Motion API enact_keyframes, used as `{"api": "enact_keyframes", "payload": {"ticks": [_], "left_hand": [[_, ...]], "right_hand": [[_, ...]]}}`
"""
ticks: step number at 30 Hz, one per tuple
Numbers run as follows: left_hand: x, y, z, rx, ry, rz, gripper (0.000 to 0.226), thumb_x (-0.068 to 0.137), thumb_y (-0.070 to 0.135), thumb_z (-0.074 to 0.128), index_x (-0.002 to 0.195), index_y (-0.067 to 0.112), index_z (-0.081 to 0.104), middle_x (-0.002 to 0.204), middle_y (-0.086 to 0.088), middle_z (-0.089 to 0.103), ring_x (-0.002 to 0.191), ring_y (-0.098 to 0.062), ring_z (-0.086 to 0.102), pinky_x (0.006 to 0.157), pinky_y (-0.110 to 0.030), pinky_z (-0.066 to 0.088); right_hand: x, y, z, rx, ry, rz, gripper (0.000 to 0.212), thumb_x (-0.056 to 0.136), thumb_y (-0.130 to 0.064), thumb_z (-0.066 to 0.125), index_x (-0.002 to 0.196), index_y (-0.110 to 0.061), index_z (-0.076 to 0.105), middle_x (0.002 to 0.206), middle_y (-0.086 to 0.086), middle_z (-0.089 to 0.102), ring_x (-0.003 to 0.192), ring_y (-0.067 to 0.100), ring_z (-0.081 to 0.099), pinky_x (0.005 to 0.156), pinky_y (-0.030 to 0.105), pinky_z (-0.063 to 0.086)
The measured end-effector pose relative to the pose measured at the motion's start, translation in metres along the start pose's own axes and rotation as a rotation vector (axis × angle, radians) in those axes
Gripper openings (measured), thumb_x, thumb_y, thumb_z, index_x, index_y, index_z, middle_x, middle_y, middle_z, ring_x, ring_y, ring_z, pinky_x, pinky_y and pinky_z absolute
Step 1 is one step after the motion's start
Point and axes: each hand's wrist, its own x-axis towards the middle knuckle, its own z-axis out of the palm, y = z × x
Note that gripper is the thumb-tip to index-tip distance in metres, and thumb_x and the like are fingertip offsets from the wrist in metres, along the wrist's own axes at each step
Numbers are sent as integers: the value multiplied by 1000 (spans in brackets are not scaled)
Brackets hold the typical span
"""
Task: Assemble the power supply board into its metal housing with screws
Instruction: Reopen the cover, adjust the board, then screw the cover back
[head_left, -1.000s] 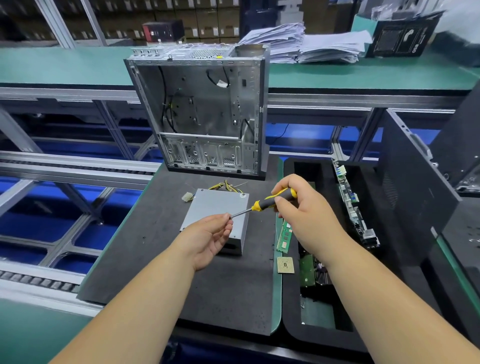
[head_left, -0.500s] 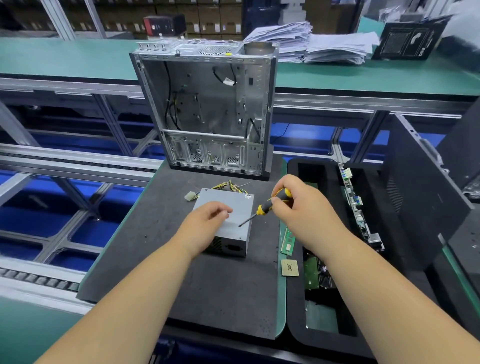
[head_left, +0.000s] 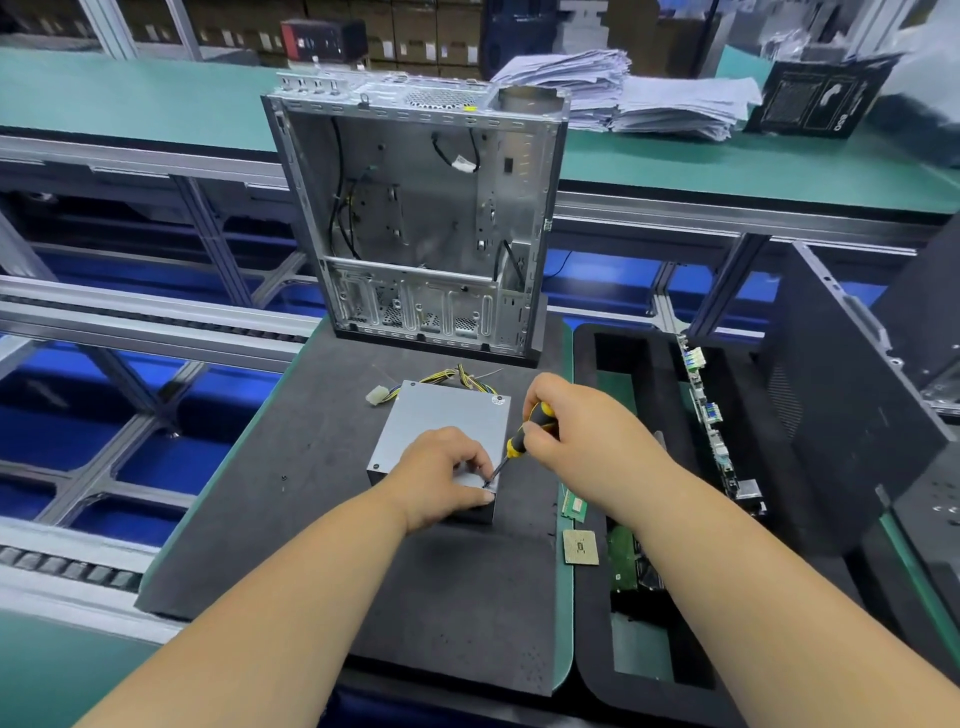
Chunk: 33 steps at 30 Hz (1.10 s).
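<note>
Here, two bare forearms reach forward over a dark mat (head_left: 291, 519). The left hand (head_left: 441, 478) rests on the near right corner of a grey metal box (head_left: 436, 421), fingers curled at the screwdriver's tip; whether they pinch a screw cannot be told. Just right of it, the right hand (head_left: 576, 431) grips a yellow-and-black screwdriver (head_left: 519, 436), its tip angled down onto that corner. Beyond the hands, coloured wires (head_left: 457, 375) leave the box's far edge. Farther back stands an open case (head_left: 421, 218), upright.
</note>
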Motion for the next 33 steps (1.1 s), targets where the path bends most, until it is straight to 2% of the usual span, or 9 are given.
{"api": "enact_keyframes", "payload": {"ticks": [8,14,16,19,22,25,29,31,33], "left_hand": [[3,-4,-4,-47,-40,-9,18,77,16,79,78,28,66,100,-2,59,94,-15,49,87,-25,42],[6,-8,-3,-45,-44,-3,17,76,13,79,77,23,66,97,-1,58,95,-16,53,88,-26,45],[7,-11,-3,-33,-56,1,16,76,13,79,78,24,66,94,4,55,93,-12,51,85,-19,43],[7,-13,-4,-37,-80,2,18,77,13,78,79,25,65,96,8,53,92,-8,49,83,-13,40],[8,-13,-4,-46,-83,0,14,77,12,78,82,20,68,101,2,56,96,-11,52,87,-20,43],[9,-11,-4,-49,-78,0,17,76,10,78,79,22,67,99,0,59,96,-14,52,87,-23,44],[10,-13,-4,-44,-93,1,13,77,10,76,81,19,68,97,2,58,92,-12,51,85,-21,43],[9,-13,-3,-55,-89,-7,12,77,10,77,82,17,69,97,4,55,92,-11,50,84,-20,42],[9,-13,-3,-60,-93,-16,12,78,12,77,84,18,69,100,4,54,96,-12,50,85,-21,42]], "right_hand": [[11,-12,-4,-67,-97,-105,7,92,-21,50,99,-22,50,96,-6,62,84,16,55,68,34,47],[28,-29,-16,-194,-233,-232,21,92,-12,47,106,-24,56,105,-5,55,94,18,55,79,37,48],[35,-32,-19,-283,-266,-234,14,93,-17,53,105,-24,57,102,-5,57,93,19,55,75,36,48],[45,-37,-18,-446,-254,-153,16,92,-35,59,90,-20,55,80,-4,51,74,19,51,52,29,34],[51,-41,-6,-657,-132,-26,37,99,-40,44,67,-20,42,66,-3,39,55,16,36,47,25,24],[49,-40,5,-633,-56,12,43,102,-43,32,65,-22,35,65,-4,37,54,17,35,48,25,25],[43,-37,-1,-268,-145,-92,11,90,-32,45,94,-22,47,86,-5,47,78,22,48,55,31,29],[43,-36,-5,-215,-188,-157,22,89,-25,52,110,-20,47,90,-6,49,79,22,49,53,30,30],[44,-37,-3,-327,-152,-179,23,93,-30,53,112,-20,46,82,-5,51,78,24,50,54,31,32]]}}
